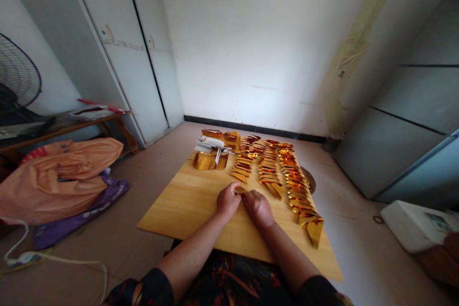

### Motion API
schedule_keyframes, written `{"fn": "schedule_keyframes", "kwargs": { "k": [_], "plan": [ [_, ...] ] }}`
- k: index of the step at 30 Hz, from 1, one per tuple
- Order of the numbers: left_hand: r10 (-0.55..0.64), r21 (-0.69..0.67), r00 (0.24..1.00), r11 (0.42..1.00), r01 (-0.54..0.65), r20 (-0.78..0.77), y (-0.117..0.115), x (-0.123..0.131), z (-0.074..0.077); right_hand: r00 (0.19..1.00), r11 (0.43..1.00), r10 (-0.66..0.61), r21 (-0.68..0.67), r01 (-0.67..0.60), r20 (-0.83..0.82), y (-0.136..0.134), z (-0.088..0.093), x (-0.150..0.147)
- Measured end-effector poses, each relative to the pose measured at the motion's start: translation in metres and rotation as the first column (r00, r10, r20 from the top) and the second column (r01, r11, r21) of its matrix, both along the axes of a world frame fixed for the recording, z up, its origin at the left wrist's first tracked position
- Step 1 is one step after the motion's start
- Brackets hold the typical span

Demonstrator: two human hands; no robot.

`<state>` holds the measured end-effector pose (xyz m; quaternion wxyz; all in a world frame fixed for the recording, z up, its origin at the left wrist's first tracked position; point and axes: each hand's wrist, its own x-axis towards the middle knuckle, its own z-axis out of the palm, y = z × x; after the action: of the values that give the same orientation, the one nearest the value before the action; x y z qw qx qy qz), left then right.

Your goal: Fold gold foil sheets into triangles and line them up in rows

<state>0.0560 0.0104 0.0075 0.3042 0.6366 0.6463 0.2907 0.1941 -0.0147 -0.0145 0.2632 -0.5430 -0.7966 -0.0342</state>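
Both hands meet over the middle of a wooden board (179,205). Between them is a small piece of gold foil paper (240,190), partly hidden by the fingers. My left hand (228,201) is closed on its left side, and my right hand (258,208) is closed on its near right side. Just beyond lie rows of folded gold foil pieces: a left row (241,168), a middle row (268,170) and a long right row (296,186) reaching toward the board's near right. Flat gold foil sheets (204,160) lie at the far left.
White rolled paper (211,142) and gold stacks (232,140) lie at the board's far edge. An orange plastic bag (68,167) is on the floor at left, near a pale cable (71,260) and a fan (17,71). A white box (412,224) stands at right.
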Motion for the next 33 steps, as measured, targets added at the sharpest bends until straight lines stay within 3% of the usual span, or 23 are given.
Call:
{"fn": "schedule_keyframes", "kwargs": {
  "k": [8, 19, 26, 33],
  "plan": [
    [-0.01, 0.003, 1.0, 1.0, 0.01, -0.009, 0.001, -0.001, 0.001, 1.0, 1.0, 0.01, -0.006, -0.01, -0.029, 0.001, -0.002, 0.004],
    [0.024, -0.002, 0.999, 1.0, -0.024, -0.025, -0.004, 0.001, 0.006, 0.975, 0.998, -0.06, 0.016, 0.058, 0.213, -0.002, 0.004, -0.002],
    [0.023, -0.018, 0.996, 1.0, -0.025, -0.087, -0.008, 0.001, 0.014, 0.969, 0.986, -0.148, -0.048, 0.16, 0.198, 0.001, 0.001, -0.002],
    [0.027, -0.021, 0.99, 0.999, -0.03, -0.136, -0.008, 0.002, 0.014, 0.969, 0.984, -0.152, -0.059, 0.167, 0.196, 0.002, -0.001, 0.0]
  ]
}}
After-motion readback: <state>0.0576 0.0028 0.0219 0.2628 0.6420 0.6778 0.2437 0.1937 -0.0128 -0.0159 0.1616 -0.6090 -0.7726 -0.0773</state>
